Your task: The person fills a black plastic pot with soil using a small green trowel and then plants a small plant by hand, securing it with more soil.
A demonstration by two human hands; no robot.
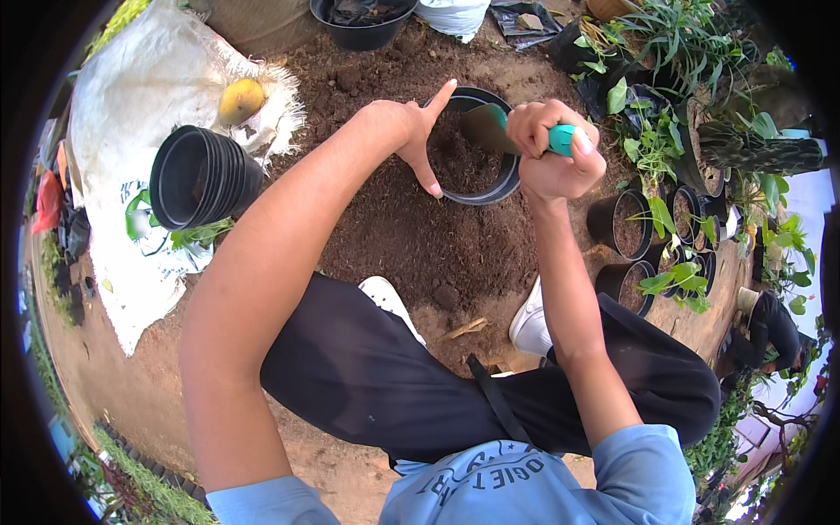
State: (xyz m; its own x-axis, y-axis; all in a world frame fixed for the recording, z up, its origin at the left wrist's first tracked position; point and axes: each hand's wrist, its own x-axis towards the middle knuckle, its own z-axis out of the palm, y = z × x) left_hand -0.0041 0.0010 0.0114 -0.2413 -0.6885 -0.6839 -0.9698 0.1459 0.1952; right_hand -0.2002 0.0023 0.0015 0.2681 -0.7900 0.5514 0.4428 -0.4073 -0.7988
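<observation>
A round black plastic plant pot (489,195) stands on loose brown soil before me, with dark soil (459,161) inside. My left hand (416,134) braces the pot's left side, its thumb and a finger spread along the rim. In my right hand (558,151) is the green handle of a hand trowel (484,128). The trowel's blade slants down into the pot, over or against the soil; how deep its tip reaches I cannot tell.
At left, stacked black pots (207,177) lie tilted on a white woven sack (118,105), near a yellow fruit (241,101). Potted seedlings (627,226) line the right side. A black basin (364,29) stands beyond the soil heap (407,236). Another person (774,328) crouches at far right.
</observation>
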